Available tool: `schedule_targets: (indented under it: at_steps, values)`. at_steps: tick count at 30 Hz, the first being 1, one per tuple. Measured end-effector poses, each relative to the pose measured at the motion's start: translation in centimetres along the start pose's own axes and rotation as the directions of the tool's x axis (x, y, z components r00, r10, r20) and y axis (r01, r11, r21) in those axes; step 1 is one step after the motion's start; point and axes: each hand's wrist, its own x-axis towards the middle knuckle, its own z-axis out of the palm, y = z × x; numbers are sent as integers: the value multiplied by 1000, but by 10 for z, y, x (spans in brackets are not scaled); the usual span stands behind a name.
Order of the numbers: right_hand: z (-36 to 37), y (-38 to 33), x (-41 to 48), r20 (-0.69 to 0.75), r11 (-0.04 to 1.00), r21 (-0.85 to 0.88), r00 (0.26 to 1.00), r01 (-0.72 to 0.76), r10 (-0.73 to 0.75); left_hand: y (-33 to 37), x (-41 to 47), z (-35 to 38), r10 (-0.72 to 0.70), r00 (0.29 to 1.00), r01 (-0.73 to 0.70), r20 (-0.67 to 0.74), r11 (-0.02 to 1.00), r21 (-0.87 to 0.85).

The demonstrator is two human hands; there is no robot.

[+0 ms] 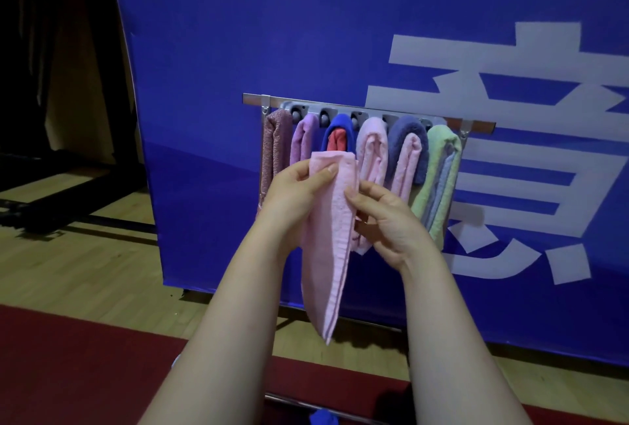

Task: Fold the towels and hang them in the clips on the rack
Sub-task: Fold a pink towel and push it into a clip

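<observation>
the step in hand is the folding. the pink towel [328, 237] is up in the air in front of the rack [476, 125]. it is already folded into a long thin strip that hangs down to a point. the left hand [296, 189] grips the top of it, with the thumb on the front and the rest curled round the back. the right hand [384, 217] pinches the right edge a bit lower, with its fingers [369, 190] bent onto the cloth. so both hands hold the towel.

i think the fold is nearly done. next, the top needs to be bent over into a fat loop, like the others, and pushed up into a clip [325, 116].

that may be hard. six bundles hang side by side on the rack:
- a speckled mauve towel [275, 148]
- a lilac towel [301, 138]
- a blue towel [337, 125] with a red towel [337, 142] tucked in
- a pale pink towel [372, 148]
- a dark blue towel [398, 138] with pink inside
- a green towel [439, 152]

i cannot see a free clip, so the pink towel may have to share one. it also hides the low part of the middle bundles.

behind them is a big blue board [238, 50] with white marks. below are a wood floor [85, 271] and a red mat [68, 373].
</observation>
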Motion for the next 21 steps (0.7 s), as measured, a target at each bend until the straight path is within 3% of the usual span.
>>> schedule_targets:
  at_steps: [4,9,13,18,21]
  values:
    - [-3,6,-7,78,991,-111,993,-74,83,2,4,-4,-21,1000,20,-5,999,-36]
    - [-6,11,-10,69,971,-218,991,-98,116,-1,10,-9,-41,997,37,-63,997,-62]
    - [-6,12,-8,21,955,-285,996,-79,89,-11,11,-15,-154,980,155,-127,988,-2]
    - [-4,12,-1,-88,968,-245,995,-64,43,-20,5,-16,-264,962,253,66,956,147]
    - [-3,12,1,-180,985,-162,983,-65,35,-25,4,-17,-321,942,297,93,931,212]
